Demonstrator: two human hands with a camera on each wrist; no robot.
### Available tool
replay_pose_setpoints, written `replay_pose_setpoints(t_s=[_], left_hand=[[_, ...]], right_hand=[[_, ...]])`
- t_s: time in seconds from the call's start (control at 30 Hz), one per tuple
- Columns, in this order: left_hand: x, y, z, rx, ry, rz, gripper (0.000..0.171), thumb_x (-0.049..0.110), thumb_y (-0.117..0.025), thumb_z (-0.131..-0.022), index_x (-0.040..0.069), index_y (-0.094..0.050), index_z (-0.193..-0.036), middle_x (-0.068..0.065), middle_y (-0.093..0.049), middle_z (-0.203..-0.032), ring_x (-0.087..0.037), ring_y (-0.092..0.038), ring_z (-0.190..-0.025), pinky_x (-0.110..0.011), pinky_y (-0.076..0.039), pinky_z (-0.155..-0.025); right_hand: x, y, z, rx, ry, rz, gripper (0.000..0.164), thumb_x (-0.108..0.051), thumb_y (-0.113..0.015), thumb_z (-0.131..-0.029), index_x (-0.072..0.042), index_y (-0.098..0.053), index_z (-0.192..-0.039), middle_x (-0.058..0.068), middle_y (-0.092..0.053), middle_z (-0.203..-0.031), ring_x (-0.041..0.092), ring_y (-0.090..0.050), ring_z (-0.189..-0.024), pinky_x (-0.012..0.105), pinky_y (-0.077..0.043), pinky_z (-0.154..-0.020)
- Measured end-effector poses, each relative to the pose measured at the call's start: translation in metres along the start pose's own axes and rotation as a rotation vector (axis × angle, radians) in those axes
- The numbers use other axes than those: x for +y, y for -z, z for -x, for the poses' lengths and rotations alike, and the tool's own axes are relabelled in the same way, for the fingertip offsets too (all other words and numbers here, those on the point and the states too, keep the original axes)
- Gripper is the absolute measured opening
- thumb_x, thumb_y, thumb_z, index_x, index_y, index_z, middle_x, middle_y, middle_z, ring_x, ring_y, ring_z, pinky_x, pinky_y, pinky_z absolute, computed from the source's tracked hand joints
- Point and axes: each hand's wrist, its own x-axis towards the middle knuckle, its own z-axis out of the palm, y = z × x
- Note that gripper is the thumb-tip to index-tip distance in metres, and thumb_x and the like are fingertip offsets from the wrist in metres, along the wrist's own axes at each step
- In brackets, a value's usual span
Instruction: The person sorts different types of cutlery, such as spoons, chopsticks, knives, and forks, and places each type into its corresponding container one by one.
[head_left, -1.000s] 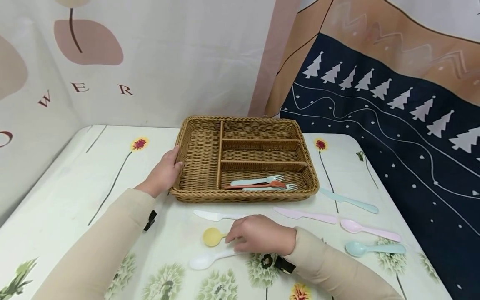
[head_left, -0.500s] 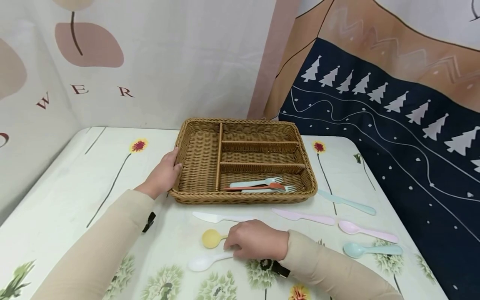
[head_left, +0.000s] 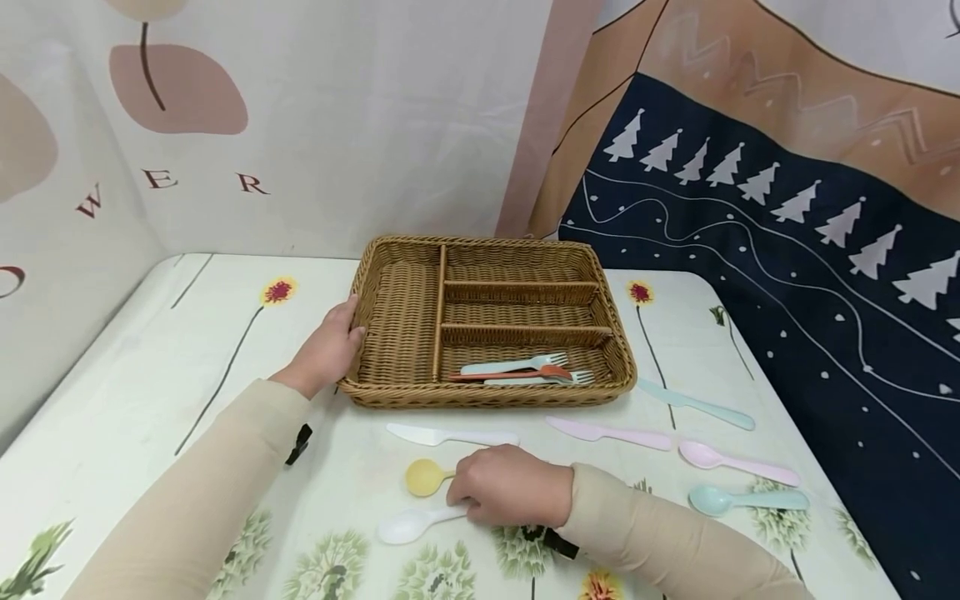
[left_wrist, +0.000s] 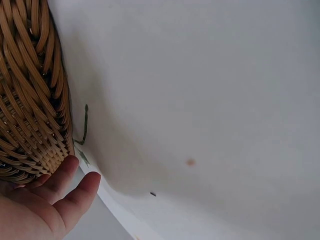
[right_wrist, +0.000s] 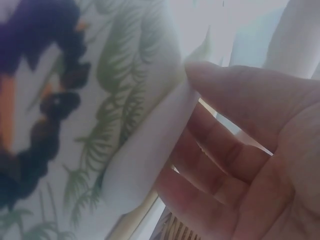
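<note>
At the basket's left side, my left hand (head_left: 322,350) holds the rim of a brown wicker cutlery basket (head_left: 495,395), thumb over the edge. In the left wrist view, its fingers (left_wrist: 80,197) lie against the outer wicker wall. My right hand (head_left: 513,487) pinches the handle of a white plastic spoon (head_left: 405,527) between thumb and fingers, low over the tablecloth. The right wrist view shows the white handle between them. Just beyond lies a yellow spoon (head_left: 425,477), its handle partly hidden by that hand, and a white knife (head_left: 427,434).
Light blue forks (head_left: 498,366) and an orange piece of cutlery (head_left: 553,372) lie in the basket's front right compartment. Right of my hand are a pink knife (head_left: 611,432), pink spoon (head_left: 738,462), light blue knife (head_left: 697,403) and light blue spoon (head_left: 750,499). Curtains (head_left: 360,125) stand behind the table.
My right hand has shifted slightly down and closed its fingers on the white spoon's handle. The left hand and the basket have stayed put.
</note>
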Motion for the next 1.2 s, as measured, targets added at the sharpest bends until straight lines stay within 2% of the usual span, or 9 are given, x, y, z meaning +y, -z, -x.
replay_pose_setpoints(t_s=[0.23, 0.47, 0.57, 0.67, 0.77, 0.83, 0.97, 1.2], left_hand=[[0.001, 0.001, -0.002, 0.0, 0.001, -0.009, 0.061, 0.017, -0.029, -0.106, 0.0, 0.005, -0.153, -0.029, -0.007, -0.157, -0.047, -0.014, -0.142, -0.059, -0.017, -0.114], [0.002, 0.0, -0.004, 0.0, -0.005, -0.001, 0.061, 0.017, -0.03, -0.106, 0.0, 0.005, -0.153, -0.028, -0.007, -0.157, -0.047, -0.014, -0.142, -0.06, -0.017, -0.114], [0.002, 0.0, -0.003, -0.005, -0.002, 0.0, 0.061, 0.017, -0.03, -0.106, 0.001, 0.006, -0.153, -0.028, -0.006, -0.157, -0.047, -0.013, -0.142, -0.06, -0.017, -0.114], [0.002, 0.0, -0.003, -0.007, -0.002, 0.002, 0.061, 0.017, -0.029, -0.106, 0.001, 0.006, -0.153, -0.028, -0.006, -0.157, -0.047, -0.013, -0.142, -0.06, -0.017, -0.114], [0.003, 0.0, -0.003, -0.005, -0.005, 0.007, 0.061, 0.017, -0.03, -0.106, 0.0, 0.006, -0.153, -0.029, -0.007, -0.157, -0.047, -0.014, -0.142, -0.06, -0.017, -0.114], [0.002, 0.0, -0.002, -0.004, -0.004, 0.008, 0.061, 0.017, -0.03, -0.106, 0.0, 0.006, -0.153, -0.029, -0.007, -0.157, -0.047, -0.014, -0.142, -0.061, -0.017, -0.114], [0.002, 0.0, -0.002, -0.005, -0.003, 0.007, 0.061, 0.017, -0.03, -0.106, 0.0, 0.005, -0.153, -0.029, -0.007, -0.157, -0.048, -0.014, -0.142, -0.061, -0.018, -0.114], [0.001, 0.0, 0.0, -0.006, -0.006, 0.01, 0.062, 0.016, -0.031, -0.106, -0.001, 0.005, -0.153, -0.03, -0.008, -0.156, -0.048, -0.016, -0.141, -0.061, -0.018, -0.113]], right_hand=[[-0.001, -0.002, -0.001, 0.017, 0.003, 0.097, 0.028, 0.0, -0.064, -0.079, -0.02, -0.05, -0.068, -0.01, -0.034, -0.063, 0.006, -0.024, -0.06, 0.018, -0.018, -0.053], [0.001, 0.001, 0.002, 0.019, 0.008, 0.068, 0.026, 0.001, -0.062, -0.078, -0.02, -0.049, -0.068, -0.01, -0.033, -0.064, 0.006, -0.024, -0.061, 0.017, -0.018, -0.054], [0.002, 0.003, 0.003, 0.038, 0.007, 0.068, 0.024, 0.001, -0.061, -0.075, -0.021, -0.052, -0.07, -0.011, -0.037, -0.066, 0.004, -0.028, -0.061, 0.015, -0.021, -0.052], [0.003, 0.007, 0.004, 0.05, -0.005, 0.076, 0.022, 0.0, -0.061, -0.076, -0.022, -0.065, -0.079, -0.012, -0.05, -0.072, 0.001, -0.038, -0.064, 0.013, -0.027, -0.053], [0.004, 0.013, 0.005, 0.056, -0.018, 0.08, 0.027, -0.003, -0.062, -0.08, -0.022, -0.074, -0.096, -0.012, -0.064, -0.087, -0.002, -0.052, -0.076, 0.011, -0.038, -0.06], [0.006, 0.018, 0.005, 0.063, -0.019, 0.075, 0.027, -0.005, -0.063, -0.082, -0.021, -0.074, -0.101, -0.011, -0.067, -0.093, -0.001, -0.056, -0.081, 0.011, -0.04, -0.063], [0.011, 0.03, 0.006, 0.11, -0.006, 0.074, 0.021, -0.005, -0.063, -0.081, -0.019, -0.072, -0.093, -0.01, -0.063, -0.083, 0.002, -0.05, -0.071, 0.013, -0.038, -0.06], [0.025, 0.057, 0.015, 0.214, -0.052, -0.001, 0.024, -0.005, -0.065, -0.081, -0.013, -0.075, -0.101, -0.004, -0.068, -0.095, 0.004, -0.056, -0.076, 0.015, -0.047, -0.066]])
